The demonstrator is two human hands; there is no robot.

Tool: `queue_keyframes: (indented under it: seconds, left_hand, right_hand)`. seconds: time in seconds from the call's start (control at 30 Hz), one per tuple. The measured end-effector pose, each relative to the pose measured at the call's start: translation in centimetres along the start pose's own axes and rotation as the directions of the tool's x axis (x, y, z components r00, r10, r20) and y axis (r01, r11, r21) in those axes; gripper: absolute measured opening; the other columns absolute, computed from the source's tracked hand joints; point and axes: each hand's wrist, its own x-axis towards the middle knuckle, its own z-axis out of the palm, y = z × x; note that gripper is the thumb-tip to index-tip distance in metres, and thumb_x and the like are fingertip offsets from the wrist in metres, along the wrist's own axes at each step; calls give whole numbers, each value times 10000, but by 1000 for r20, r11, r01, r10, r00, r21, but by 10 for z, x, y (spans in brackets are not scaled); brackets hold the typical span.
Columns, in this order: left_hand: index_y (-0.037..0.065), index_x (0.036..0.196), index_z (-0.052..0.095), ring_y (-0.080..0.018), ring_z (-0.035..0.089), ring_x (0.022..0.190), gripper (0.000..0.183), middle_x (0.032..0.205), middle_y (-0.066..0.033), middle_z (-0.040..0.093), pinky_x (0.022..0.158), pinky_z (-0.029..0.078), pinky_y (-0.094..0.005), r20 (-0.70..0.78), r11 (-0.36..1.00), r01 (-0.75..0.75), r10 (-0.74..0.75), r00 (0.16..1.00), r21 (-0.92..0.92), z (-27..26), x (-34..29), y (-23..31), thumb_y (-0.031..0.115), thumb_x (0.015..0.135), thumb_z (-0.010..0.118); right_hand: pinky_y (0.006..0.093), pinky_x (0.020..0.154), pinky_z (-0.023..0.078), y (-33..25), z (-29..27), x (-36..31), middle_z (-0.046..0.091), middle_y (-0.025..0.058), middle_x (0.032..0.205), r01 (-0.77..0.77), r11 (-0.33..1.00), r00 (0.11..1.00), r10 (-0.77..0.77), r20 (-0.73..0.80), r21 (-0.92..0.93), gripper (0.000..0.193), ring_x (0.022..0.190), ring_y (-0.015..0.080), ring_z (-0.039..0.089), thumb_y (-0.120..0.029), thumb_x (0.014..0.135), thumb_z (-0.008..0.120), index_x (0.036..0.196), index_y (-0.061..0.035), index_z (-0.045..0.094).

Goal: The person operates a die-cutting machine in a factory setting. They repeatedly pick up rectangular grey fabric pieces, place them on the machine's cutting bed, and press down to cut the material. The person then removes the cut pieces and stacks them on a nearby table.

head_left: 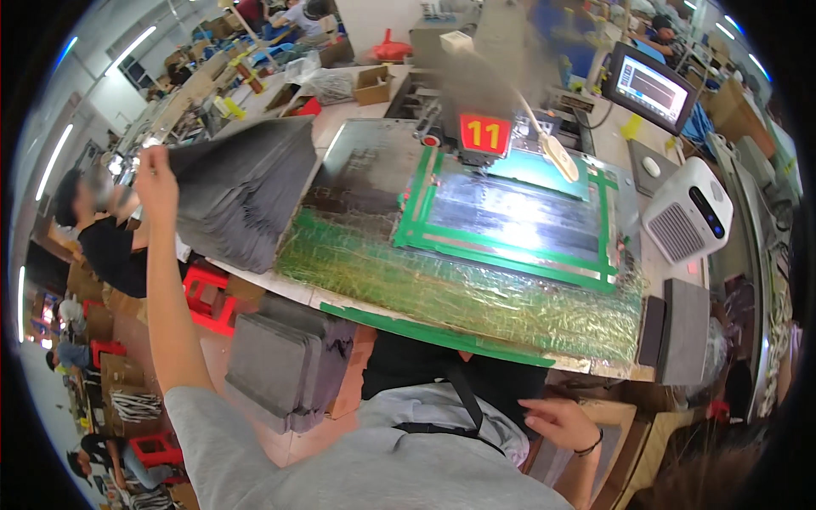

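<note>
Dark grey fabric sheets (pixel 246 191) lie in a fanned pile on the counter (pixel 340 110), left of the green-taped frame (pixel 406 234), with a grey stack (pixel 272 357) lower down on that frame's near left. Right of the frame stand a white boxy appliance (pixel 689 211) and, farther back, a black-edged monitor (pixel 650 87). Well left of the frame, the left hand (pixel 157 187) has its grip grasping a corner of the top sheet, while the right hand (pixel 565 422), nearer the body than the frame, has its grip released; a white mouse (pixel 651 166) lies to the frame's right.
</note>
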Motion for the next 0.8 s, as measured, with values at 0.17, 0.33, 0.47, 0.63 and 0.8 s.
queue_keyframes:
  seconds: [0.17, 0.33, 0.47, 0.63, 0.8]
  left_hand:
    - [-31, 1128, 683, -239, 676, 966, 251, 1046, -132, 716, 898, 532, -341, -279, 956, -230, 173, 944, -184, -38, -45, 188, 210, 1130, 614]
    - [134, 883, 701, -222, 574, 692, 117, 737, 20, 605, 690, 492, -404, 167, 511, -338, 710, 684, -790, -99, -152, 349, 146, 851, 813]
    - [69, 1023, 742, -286, 639, 948, 150, 1019, -60, 685, 853, 529, -418, 491, 314, 377, 569, 660, -871, -46, -258, 405, 74, 885, 801]
    - [76, 1251, 738, -377, 583, 1254, 334, 1424, -193, 590, 1082, 472, -504, 484, 636, 30, 556, 676, -771, -2, -243, 388, 205, 946, 784]
    - [156, 1526, 616, -417, 645, 1165, 579, 1323, -217, 652, 1003, 518, -513, 769, 881, 173, 271, 579, -440, 42, -233, 351, 367, 1000, 733]
  right_hand:
    - [370, 795, 576, -64, 4, 63, 782, 152, 1007, 421, 906, 896, -409, -171, 38, 281, 893, 295, 751, -132, 988, 753, 1243, -16, 777]
    - [370, 1085, 529, -93, 52, 119, 693, 145, 1405, 259, 475, 938, -330, -102, 841, 555, 1263, 229, 672, -306, 1103, 649, 1543, 13, 537]
    - [391, 1143, 485, -76, 61, 121, 618, 122, 1490, 154, 184, 967, -229, -110, 971, 698, 1341, 237, 614, -253, 1040, 741, 1605, 5, 423]
    - [446, 1126, 514, -57, 20, 78, 634, 167, 1454, 337, 514, 829, 235, -507, 789, 843, 1318, 310, 640, 21, 809, 812, 1567, 29, 442]
    - [417, 1112, 513, -39, -29, 62, 653, 160, 1419, 378, 501, 744, 336, -577, 779, 769, 1283, 287, 650, 10, 861, 784, 1559, 22, 461]
